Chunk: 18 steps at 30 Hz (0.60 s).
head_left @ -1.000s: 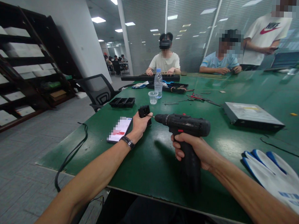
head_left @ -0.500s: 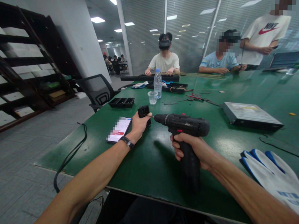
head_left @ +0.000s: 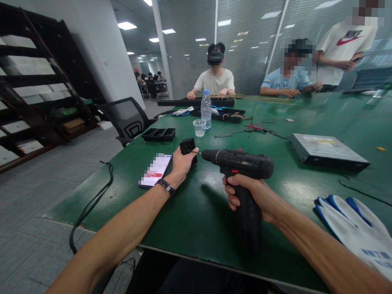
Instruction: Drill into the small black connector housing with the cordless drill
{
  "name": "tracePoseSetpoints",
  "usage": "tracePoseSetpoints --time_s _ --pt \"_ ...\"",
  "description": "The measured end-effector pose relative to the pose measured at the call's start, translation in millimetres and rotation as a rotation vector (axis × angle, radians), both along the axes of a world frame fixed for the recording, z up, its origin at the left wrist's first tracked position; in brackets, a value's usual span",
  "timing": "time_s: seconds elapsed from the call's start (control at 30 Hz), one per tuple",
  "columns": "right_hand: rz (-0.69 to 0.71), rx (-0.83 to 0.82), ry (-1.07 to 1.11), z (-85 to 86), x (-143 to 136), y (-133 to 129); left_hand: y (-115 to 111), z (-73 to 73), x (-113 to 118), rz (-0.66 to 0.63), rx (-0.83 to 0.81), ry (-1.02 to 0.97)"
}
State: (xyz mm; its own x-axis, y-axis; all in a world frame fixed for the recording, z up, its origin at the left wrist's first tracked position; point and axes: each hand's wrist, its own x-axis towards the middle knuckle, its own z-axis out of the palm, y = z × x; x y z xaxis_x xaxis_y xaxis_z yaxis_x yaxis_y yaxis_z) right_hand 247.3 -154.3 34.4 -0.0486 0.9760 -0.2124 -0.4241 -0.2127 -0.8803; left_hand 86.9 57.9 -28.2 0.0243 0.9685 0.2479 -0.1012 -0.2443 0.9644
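My right hand (head_left: 246,190) is wrapped round the handle of a black power drill (head_left: 244,163), which points left. The drill's thin bit reaches my left hand (head_left: 183,163), whose fingers grip a small black part (head_left: 187,145). Whether the bit touches that part is too small to tell. Just left of my left hand, a phone (head_left: 154,171) with a lit screen lies on the green table (head_left: 192,225). Beyond are a black compartment tray (head_left: 159,135), a clear plastic cup (head_left: 199,128) and a water bottle (head_left: 206,110).
At the right lie a silver and black box-shaped device (head_left: 328,151) and white-blue gloves (head_left: 355,227). Red-handled pliers (head_left: 258,127) and wires lie farther back. Several people are across the table. A mesh chair (head_left: 129,118) stands at the left edge.
The whole view has shifted very slightly. Both hands keep the same hold, and the drill and black part stay in place relative to each other.
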Motion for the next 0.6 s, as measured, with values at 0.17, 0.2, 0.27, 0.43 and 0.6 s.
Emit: tracePoseSetpoints --time_s 0.17,0.2,0.27,0.43,0.6 --pt "0.011 0.005 -0.002 -2.5 0.9 0.9 1.1 -0.5 0.5 -0.008 -0.016 -0.030" --pt "0.012 0.006 -0.001 -3.0 1.0 1.0 1.2 -0.5 0.6 -0.009 -0.016 -0.032" --pt "0.013 0.007 0.002 -3.4 1.3 1.0 1.2 -0.3 0.7 -0.009 -0.011 -0.028" --pt "0.008 0.006 -0.003 -1.3 0.8 -0.1 0.3 0.8 0.5 -0.001 -0.015 -0.021" --pt "0.007 0.003 -0.005 -0.5 0.2 -0.3 0.5 0.4 0.4 -0.004 -0.016 -0.022"
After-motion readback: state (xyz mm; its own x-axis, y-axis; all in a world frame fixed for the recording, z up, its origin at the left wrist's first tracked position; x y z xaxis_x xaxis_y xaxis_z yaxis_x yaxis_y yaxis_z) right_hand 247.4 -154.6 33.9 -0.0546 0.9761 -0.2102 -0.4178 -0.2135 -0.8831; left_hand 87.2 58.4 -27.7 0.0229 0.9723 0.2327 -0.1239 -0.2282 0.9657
